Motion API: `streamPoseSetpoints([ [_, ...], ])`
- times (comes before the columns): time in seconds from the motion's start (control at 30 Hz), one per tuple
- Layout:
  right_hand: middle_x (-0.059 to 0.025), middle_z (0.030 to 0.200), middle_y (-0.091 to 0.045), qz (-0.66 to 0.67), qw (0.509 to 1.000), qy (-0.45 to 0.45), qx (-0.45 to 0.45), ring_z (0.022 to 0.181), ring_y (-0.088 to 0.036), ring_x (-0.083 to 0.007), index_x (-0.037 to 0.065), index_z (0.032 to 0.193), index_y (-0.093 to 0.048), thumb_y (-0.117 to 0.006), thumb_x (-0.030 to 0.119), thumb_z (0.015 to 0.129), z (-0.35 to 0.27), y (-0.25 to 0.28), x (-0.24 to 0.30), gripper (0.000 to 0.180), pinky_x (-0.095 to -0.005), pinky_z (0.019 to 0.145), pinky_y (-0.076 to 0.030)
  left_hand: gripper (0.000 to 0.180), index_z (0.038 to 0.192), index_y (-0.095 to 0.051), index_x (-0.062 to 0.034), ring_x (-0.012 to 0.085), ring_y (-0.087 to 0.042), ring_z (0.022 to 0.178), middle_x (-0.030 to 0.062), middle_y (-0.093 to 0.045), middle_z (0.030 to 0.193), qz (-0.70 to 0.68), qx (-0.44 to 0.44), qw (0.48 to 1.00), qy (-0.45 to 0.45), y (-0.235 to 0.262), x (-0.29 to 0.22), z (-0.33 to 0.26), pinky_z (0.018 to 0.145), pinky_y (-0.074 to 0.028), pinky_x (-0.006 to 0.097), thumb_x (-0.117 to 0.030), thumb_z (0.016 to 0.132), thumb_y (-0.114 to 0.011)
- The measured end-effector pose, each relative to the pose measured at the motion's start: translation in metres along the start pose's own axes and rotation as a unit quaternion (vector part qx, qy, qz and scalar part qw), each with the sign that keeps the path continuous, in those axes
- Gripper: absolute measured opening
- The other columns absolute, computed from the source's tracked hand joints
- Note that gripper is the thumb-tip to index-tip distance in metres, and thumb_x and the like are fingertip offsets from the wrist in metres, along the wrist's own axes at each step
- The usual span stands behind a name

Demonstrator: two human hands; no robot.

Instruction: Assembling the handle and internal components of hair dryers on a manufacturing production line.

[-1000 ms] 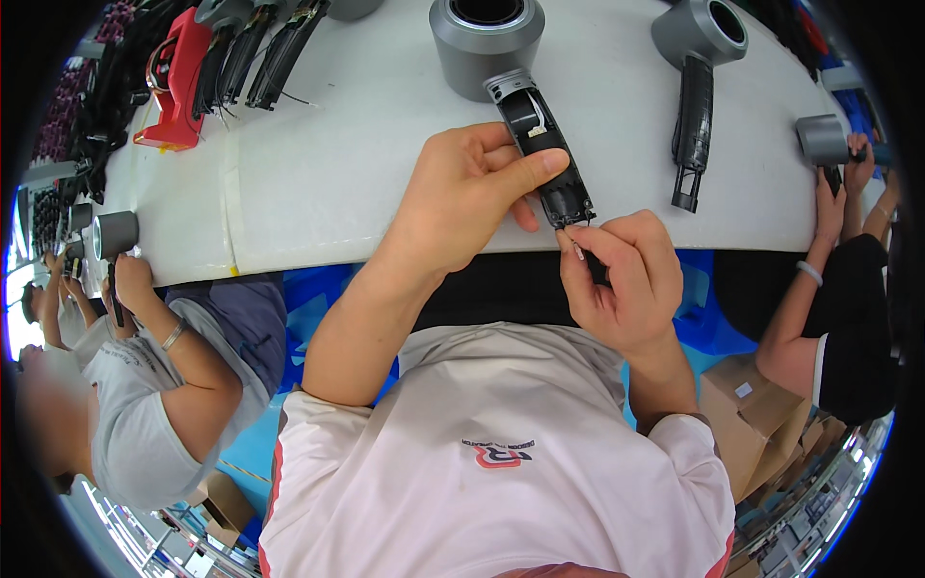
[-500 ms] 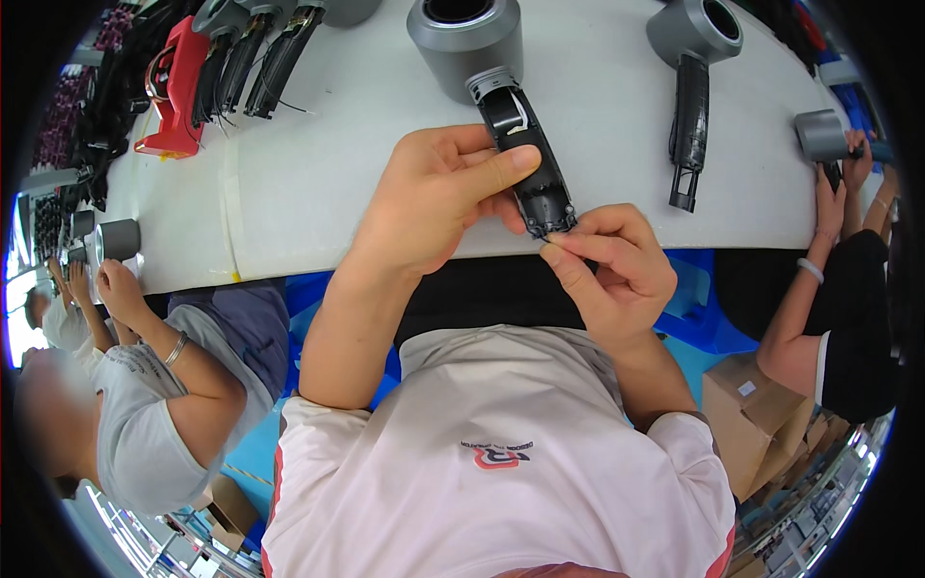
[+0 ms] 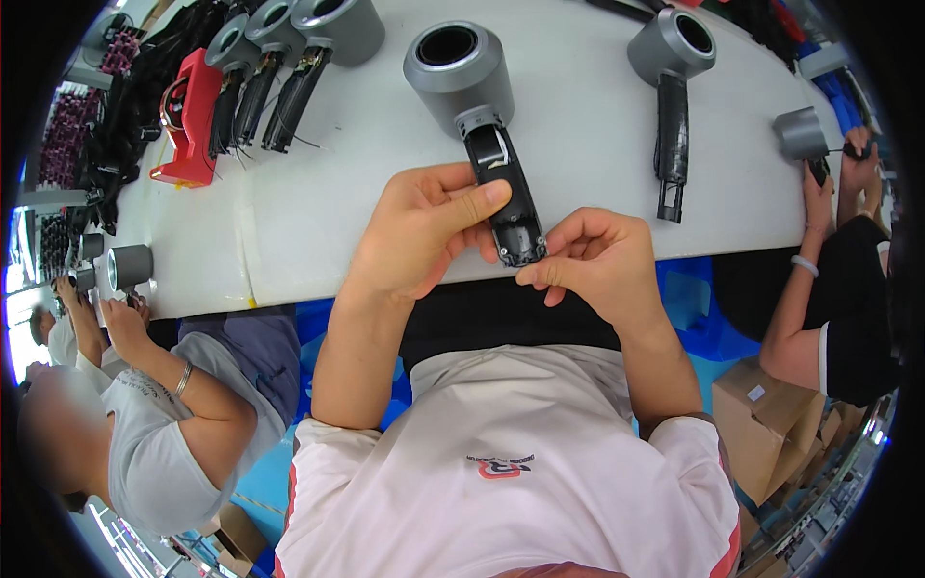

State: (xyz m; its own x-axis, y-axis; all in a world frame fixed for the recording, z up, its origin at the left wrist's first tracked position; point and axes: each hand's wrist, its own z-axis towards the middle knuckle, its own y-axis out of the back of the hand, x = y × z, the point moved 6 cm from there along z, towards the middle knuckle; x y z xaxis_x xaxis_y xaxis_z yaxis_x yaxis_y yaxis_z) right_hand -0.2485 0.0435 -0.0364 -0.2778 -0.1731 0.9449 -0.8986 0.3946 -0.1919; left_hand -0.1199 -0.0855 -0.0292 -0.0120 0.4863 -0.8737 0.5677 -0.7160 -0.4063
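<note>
A grey hair dryer lies in front of me, its round head farther off and its opened black handle pointing toward me. My left hand is wrapped round the handle, thumb across its top. A pale strip shows inside the handle near the head. At the handle's near end, by its small screws, my right hand has thumb and fingers pinched together. Whatever those fingertips hold is too small or hidden to name.
A similar dryer lies to the right. At the far left are several dryers with loose wires, beside a red tape dispenser. Co-workers sit at both sides, a grey sleeve left and a hand right.
The view has shifted, so the table's far side shows more. My right thumb has come in against the handle's near end. My left hand keeps its hold on the handle.
</note>
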Motion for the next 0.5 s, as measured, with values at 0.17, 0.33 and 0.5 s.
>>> streamPoseSetpoints([
  [0.17,-0.0141,0.077,-0.074,-0.008,0.998,-0.056,0.007,0.064,-0.072,-0.0151,-0.008,0.09,-0.071,-0.084,-0.002,0.083,-0.001,-0.005,-0.01,0.016,-0.026,0.053,-0.059,0.034,0.118,-0.066,0.0118,0.0177,-0.071,0.077,0.021,-0.075,0.105,-0.036,-0.002,0.999,-0.002,0.001,0.009,0.001,0.064,-0.056,0.028,-0.018,0.101,-0.068],
  [0.33,-0.011,0.075,-0.073,-0.051,0.997,-0.052,-0.02,0.061,-0.069,-0.0125,-0.008,0.091,-0.072,-0.086,0.005,0.084,-0.007,-0.016,-0.003,0.02,-0.026,0.052,-0.058,0.032,0.114,-0.068,0.0115,0.0154,-0.07,0.072,0.0184,-0.075,0.101,-0.06,0.008,0.998,-0.006,0.0,0.006,0.003,0.062,-0.056,0.027,-0.017,0.1,-0.07],
  [0.5,-0.0162,0.08,-0.074,-0.518,0.834,0.172,0.081,0.068,-0.072,-0.0271,-0.002,0.091,-0.076,-0.08,0.015,0.083,-0.009,-0.019,0.077,0.019,-0.0367,0.064,-0.058,0.028,0.112,-0.071,0.0091,0.0123,-0.067,0.063,0.0114,-0.076,0.093,-0.017,0.018,1.0,-0.001,0.006,0.012,0.001,0.058,-0.055,0.025,-0.014,0.097,-0.073],
])
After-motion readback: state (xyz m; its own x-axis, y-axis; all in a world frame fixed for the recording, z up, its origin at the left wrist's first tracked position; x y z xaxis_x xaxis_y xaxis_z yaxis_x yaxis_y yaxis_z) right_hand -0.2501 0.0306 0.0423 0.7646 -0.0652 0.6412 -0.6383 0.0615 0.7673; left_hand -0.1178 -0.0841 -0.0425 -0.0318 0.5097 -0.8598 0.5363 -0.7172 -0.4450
